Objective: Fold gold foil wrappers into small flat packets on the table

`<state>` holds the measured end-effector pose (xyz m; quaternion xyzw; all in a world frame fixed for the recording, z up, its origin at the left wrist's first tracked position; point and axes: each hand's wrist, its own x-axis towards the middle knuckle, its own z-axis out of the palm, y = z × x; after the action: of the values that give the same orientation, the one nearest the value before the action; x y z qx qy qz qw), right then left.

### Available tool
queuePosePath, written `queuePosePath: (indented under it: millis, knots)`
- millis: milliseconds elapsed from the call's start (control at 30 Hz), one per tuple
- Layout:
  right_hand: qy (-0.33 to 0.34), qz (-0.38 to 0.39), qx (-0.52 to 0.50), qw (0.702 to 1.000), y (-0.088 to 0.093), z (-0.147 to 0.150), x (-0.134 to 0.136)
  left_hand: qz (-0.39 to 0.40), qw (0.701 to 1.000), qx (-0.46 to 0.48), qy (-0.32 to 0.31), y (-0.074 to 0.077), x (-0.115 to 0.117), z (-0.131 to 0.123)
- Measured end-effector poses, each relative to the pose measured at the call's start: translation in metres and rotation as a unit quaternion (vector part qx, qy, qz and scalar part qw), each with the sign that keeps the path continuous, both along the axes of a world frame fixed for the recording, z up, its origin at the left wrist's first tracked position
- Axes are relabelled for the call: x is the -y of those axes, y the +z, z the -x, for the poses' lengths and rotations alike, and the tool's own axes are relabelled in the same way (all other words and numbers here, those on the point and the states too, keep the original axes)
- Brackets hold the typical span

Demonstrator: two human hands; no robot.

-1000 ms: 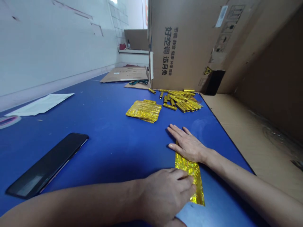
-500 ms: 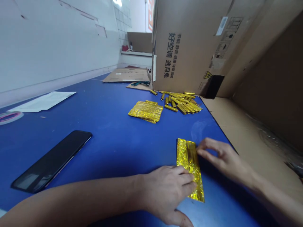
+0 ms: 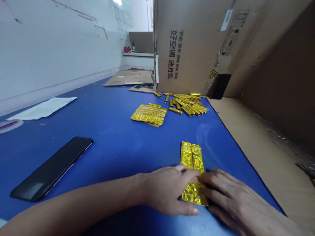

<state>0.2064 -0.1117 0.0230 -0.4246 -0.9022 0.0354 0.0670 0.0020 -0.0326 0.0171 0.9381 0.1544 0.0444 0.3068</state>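
A shiny gold foil sheet [image 3: 197, 158] with both long sides folded in to a middle seam lies on the blue table. My left hand [image 3: 169, 190] rests across it, fingers laid over the foil and thumb stretched out toward the near end. From the other side my right hand [image 3: 233, 196] touches the right edge of the foil, its fingers extended and slightly apart. The fingertips of the two hands nearly meet. Farther off lies a stack of flat gold foil pieces [image 3: 149, 114]. Beyond and to its right is a heap of small gold foil rolls [image 3: 189, 105].
A black smartphone [image 3: 52, 167] lies on the left of the blue table [image 3: 115, 137]. White paper [image 3: 44, 108] and a roll of tape [image 3: 10, 125] are near the wall. A big cardboard box [image 3: 192, 49] stands behind the heap, and flat cardboard [image 3: 130, 77] lies at the far end.
My right hand has come nearer, from the far right part of the foil to beside my left hand. The right flap now lies flatter. My left hand has shifted slightly.
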Motion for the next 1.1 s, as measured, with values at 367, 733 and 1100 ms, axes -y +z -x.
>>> queuePosePath:
  millis: [367, 733, 1100]
  knots:
    - [0.048, -0.011, -0.144, 0.988, 0.001, 0.001, -0.006, -0.031, 0.999, 0.025, -0.018, -0.006, -0.001, -0.002]
    - [-0.091, 0.173, -0.283, 0.939, -0.004, -0.003, -0.01, -0.035, 0.999, 0.019, 0.003, -0.007, 0.003, -0.005]
    - [-0.03, 0.122, -0.159, 0.979, -0.007, -0.007, -0.01, -0.024, 0.997, 0.056, 0.039, -0.017, 0.001, -0.005]
